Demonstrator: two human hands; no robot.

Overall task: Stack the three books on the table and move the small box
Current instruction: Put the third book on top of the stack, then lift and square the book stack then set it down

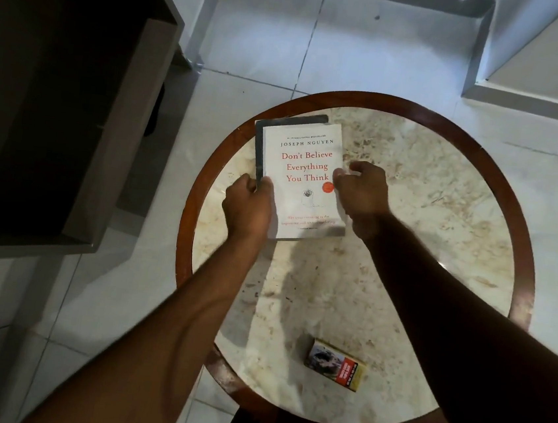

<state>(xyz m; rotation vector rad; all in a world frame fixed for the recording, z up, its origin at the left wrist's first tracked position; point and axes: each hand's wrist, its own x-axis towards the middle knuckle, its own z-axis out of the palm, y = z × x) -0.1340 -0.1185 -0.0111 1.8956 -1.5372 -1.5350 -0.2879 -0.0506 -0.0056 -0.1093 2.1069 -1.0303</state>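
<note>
A white book [304, 165] with red title lettering lies on top of a dark grey book [260, 144] at the far left of the round marble table [427, 199]. Only the dark book's left and far edges show; whether a third book lies beneath cannot be seen. My left hand [249, 204] grips the stack's left edge, fingers curled around it. My right hand [362, 189] holds the white book's right edge with thumb and fingers. A small yellow box [335, 365] with a picture and a red label lies near the table's front edge, apart from both hands.
The table has a raised red-brown wooden rim [520, 257]. A dark brown cabinet [51, 101] stands to the left on the white tiled floor [271, 38]. A pale wall base runs at the back right.
</note>
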